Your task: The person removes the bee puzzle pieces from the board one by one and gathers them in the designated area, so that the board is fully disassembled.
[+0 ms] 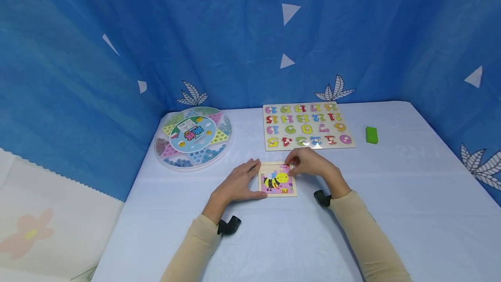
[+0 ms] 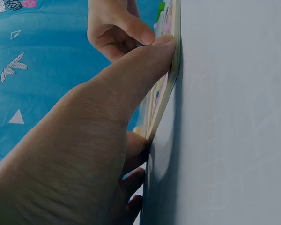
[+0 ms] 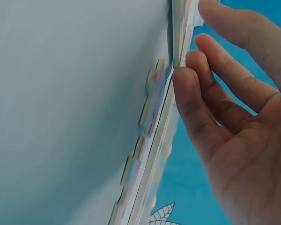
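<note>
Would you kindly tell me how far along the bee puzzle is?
Most of the bee puzzle looks filled, with the striped body showing. Under way: the left hand holds the wooden frame while the right hand is at the upper right, its hold unclear. Left, it seems: the pale patch at upper left, which looks bare.

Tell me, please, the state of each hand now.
Left hand: open, touching the bee puzzle.
Right hand: at the bee puzzle's far right corner; whether it grips anything cannot be told.

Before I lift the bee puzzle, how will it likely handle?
The bee puzzle is probably stiff, given its straight, wood-like frame. Lying flat and thin, it should slide rather than roll. With a gap upper left, its pieces might shift if tilted.
</note>
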The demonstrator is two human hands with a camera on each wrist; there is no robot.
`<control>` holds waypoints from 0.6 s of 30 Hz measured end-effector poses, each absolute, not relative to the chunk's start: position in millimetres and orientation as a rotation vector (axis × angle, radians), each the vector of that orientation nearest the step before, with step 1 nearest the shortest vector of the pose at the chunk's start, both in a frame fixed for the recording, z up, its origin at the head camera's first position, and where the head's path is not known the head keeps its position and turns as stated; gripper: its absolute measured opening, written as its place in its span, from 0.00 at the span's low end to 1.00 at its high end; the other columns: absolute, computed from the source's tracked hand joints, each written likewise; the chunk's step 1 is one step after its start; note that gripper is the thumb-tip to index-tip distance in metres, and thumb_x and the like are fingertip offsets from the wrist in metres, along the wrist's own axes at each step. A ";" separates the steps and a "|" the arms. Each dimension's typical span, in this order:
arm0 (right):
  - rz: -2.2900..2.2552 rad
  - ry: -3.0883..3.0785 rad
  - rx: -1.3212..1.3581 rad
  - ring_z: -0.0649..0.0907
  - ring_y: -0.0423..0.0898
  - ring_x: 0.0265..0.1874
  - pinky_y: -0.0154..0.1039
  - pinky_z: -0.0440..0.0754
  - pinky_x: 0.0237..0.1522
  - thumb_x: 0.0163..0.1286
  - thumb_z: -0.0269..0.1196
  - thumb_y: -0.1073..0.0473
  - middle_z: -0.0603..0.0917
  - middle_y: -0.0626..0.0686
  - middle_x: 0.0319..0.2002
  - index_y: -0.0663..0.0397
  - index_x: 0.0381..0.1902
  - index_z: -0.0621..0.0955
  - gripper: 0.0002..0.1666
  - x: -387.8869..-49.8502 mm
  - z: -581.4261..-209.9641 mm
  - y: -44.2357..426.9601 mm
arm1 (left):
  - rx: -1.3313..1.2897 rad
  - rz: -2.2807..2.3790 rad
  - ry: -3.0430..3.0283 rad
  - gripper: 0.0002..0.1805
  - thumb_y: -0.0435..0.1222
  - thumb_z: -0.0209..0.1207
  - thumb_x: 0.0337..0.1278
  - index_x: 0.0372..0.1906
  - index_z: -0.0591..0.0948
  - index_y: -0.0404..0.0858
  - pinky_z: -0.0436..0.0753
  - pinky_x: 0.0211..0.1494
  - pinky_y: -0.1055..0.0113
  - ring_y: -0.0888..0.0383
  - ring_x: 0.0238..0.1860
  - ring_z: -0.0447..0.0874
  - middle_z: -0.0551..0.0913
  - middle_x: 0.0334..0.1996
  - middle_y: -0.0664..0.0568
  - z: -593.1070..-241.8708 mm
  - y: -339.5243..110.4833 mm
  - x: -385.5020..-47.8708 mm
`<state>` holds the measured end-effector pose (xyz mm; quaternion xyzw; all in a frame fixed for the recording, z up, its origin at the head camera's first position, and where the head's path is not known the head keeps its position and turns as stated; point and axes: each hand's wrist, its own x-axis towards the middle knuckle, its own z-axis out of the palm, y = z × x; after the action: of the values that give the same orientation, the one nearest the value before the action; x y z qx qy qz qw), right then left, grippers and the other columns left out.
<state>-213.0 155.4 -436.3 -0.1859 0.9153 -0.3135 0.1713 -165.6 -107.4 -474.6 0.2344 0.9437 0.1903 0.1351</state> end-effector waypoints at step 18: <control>-0.795 2.644 -0.507 0.76 0.46 0.36 0.37 0.81 0.43 0.52 0.76 0.59 0.82 0.49 0.35 0.52 0.41 0.87 0.17 -211.7 -435.5 147.7 | 0.685 0.565 2.743 0.57 0.67 0.61 0.47 0.77 0.54 0.45 0.54 0.80 0.52 0.55 0.80 0.45 0.51 0.79 0.55 -477.0 -108.1 -166.5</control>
<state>-211.7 147.7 -435.5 -0.1781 0.9287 -0.2792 0.1666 -166.5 -108.1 -477.0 0.2356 0.9434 0.1942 0.1292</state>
